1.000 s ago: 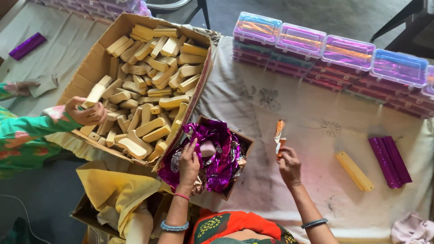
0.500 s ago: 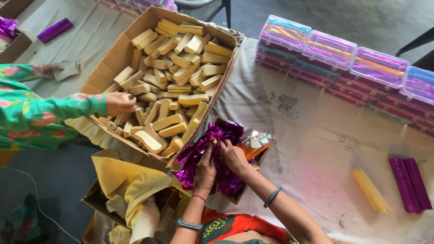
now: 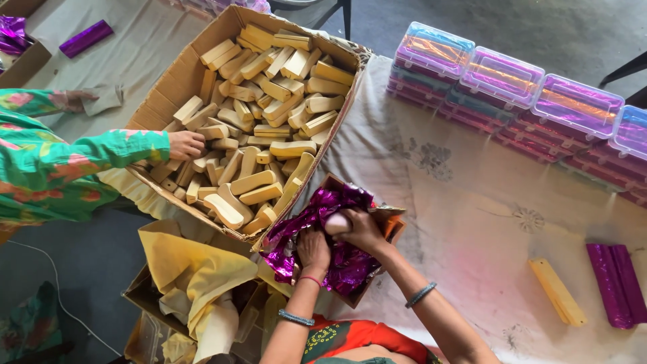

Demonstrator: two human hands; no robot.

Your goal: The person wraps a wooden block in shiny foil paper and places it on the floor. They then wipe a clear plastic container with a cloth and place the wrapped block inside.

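Both hands have come together since a second ago, when the right one held an orange-tipped piece up over the cloth; now they sit side by side in the small cardboard box (image 3: 394, 226) of crumpled purple foil (image 3: 337, 259). Left hand (image 3: 313, 248) lies palm-down on the foil, fingers curled into the sheets, though whether they pinch one cannot be told. Right hand (image 3: 358, 228) is closed around a pale rounded piece (image 3: 336, 223), which pokes out at the thumb side just above the foil. This small box touches the near corner of the large cardboard carton (image 3: 195, 64) heaped with tan wooden blocks (image 3: 269, 128), where another person's hand (image 3: 185, 144), in a green flowered sleeve, rests on the blocks at the carton's left wall. On the pale cloth (image 3: 472, 195), well to the right, a yellow stick (image 3: 557, 292) lies beside wrapped purple sticks (image 3: 614, 284). Clear lidded cases (image 3: 502, 77) stand stacked in a row along the far edge.
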